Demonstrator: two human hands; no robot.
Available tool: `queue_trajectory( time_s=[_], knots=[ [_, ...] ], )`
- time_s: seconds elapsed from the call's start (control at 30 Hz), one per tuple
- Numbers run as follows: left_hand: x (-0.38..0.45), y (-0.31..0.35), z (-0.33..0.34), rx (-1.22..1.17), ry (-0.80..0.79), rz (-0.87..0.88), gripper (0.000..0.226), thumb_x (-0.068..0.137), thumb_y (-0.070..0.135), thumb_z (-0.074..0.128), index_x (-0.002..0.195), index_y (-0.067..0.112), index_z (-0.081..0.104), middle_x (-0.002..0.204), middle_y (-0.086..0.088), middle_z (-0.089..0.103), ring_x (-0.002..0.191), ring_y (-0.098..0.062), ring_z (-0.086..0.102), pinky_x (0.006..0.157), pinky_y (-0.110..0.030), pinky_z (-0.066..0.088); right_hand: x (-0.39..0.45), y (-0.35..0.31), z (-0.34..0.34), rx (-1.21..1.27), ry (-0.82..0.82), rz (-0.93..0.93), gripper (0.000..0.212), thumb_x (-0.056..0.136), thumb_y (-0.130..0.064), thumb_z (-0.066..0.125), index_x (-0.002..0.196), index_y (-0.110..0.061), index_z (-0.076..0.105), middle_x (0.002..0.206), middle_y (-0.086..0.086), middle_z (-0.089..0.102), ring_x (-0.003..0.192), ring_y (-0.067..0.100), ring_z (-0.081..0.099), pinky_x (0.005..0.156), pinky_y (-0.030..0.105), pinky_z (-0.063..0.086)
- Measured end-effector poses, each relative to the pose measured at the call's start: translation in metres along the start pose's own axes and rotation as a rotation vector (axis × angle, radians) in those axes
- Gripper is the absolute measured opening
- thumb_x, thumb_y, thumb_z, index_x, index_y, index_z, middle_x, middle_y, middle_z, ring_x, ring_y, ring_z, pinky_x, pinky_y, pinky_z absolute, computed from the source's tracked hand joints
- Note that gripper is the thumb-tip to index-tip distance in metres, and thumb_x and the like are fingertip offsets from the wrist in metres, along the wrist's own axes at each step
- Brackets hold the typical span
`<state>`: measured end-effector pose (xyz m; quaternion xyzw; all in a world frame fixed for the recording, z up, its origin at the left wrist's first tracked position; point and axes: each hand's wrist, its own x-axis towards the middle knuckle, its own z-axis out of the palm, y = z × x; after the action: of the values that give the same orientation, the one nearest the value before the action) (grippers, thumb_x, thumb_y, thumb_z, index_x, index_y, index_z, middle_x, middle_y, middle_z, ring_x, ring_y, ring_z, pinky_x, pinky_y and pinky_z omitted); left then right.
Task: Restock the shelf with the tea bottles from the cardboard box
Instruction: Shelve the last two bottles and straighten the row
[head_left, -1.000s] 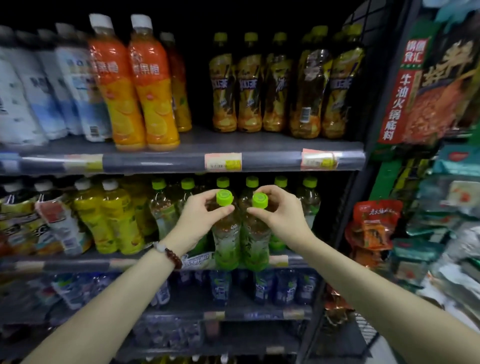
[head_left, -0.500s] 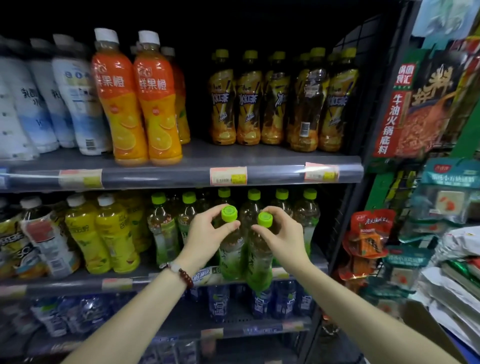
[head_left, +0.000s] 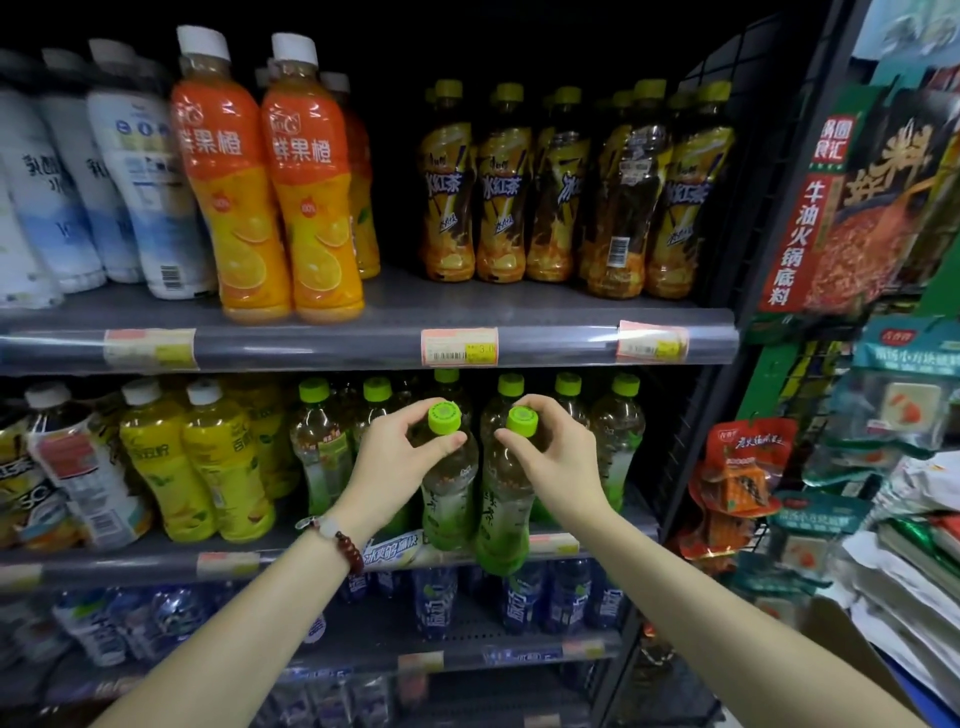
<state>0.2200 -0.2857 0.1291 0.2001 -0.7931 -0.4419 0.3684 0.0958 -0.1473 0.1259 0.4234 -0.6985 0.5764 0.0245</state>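
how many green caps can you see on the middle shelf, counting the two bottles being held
8. Two are held: left hand on one cap, right hand on the other. Six stand behind. More may hide behind.

Green tea bottles (head_left: 451, 499): lime caps, green labels. Juice bottles (head_left: 270, 197): orange-yellow, white caps. Shelf edge (head_left: 363, 343): grey. Bracelet (head_left: 347, 545): dark red beads.
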Motion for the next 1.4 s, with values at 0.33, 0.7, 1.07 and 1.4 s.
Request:
queue_trajectory(
  time_s=[0.33, 0.7, 1.07, 1.4],
  knots=[
    [0.007, -0.003, -0.007, -0.084, 0.021, -0.025, 0.037, 0.077, 0.019, 0.075, 0.113, 0.017, 0.068, 0.108, 0.01, 0.07, 0.108, 0.0, 0.06, 0.101, -0.028, 0.044, 0.021, -0.006, 0.007, -0.085, -0.023, -0.062, 0.028, 0.083, -0.028, 0.07, 0.106, -0.015, 0.061, 0.084, -0.015, 0.063, 0.081, -0.002, 0.061, 0.069, 0.005, 0.044],
    [0.014, -0.001, 0.0, -0.124, 0.044, -0.038, 0.034, 0.077, 0.018, 0.074, 0.11, 0.023, 0.067, 0.106, 0.014, 0.069, 0.106, 0.002, 0.06, 0.1, -0.03, 0.046, 0.03, -0.003, 0.01, -0.126, -0.024, -0.083, 0.033, 0.084, -0.029, 0.07, 0.112, -0.015, 0.059, 0.101, -0.006, 0.067, 0.087, 0.003, 0.061, 0.077, 0.008, 0.046],
    [0.019, -0.002, 0.012, -0.157, 0.055, -0.065, 0.046, 0.078, 0.025, 0.073, 0.122, 0.017, 0.062, 0.121, 0.006, 0.066, 0.116, -0.007, 0.056, 0.104, -0.033, 0.043, 0.025, 0.002, 0.007, -0.07, -0.079, 0.03, 0.036, 0.083, -0.041, 0.066, 0.112, -0.019, 0.062, 0.106, -0.008, 0.069, 0.099, 0.003, 0.062, 0.088, 0.026, 0.051],
    [0.008, -0.008, 0.014, -0.299, -0.098, -0.155, 0.027, 0.085, 0.023, 0.067, 0.108, 0.035, 0.063, 0.113, 0.014, 0.067, 0.111, -0.005, 0.06, 0.1, -0.029, 0.046, 0.021, 0.0, 0.006, -0.024, -0.191, 0.194, 0.026, 0.09, -0.037, 0.057, 0.113, -0.028, 0.062, 0.112, -0.011, 0.067, 0.108, 0.009, 0.059, 0.1, 0.041, 0.047]
  ],
)
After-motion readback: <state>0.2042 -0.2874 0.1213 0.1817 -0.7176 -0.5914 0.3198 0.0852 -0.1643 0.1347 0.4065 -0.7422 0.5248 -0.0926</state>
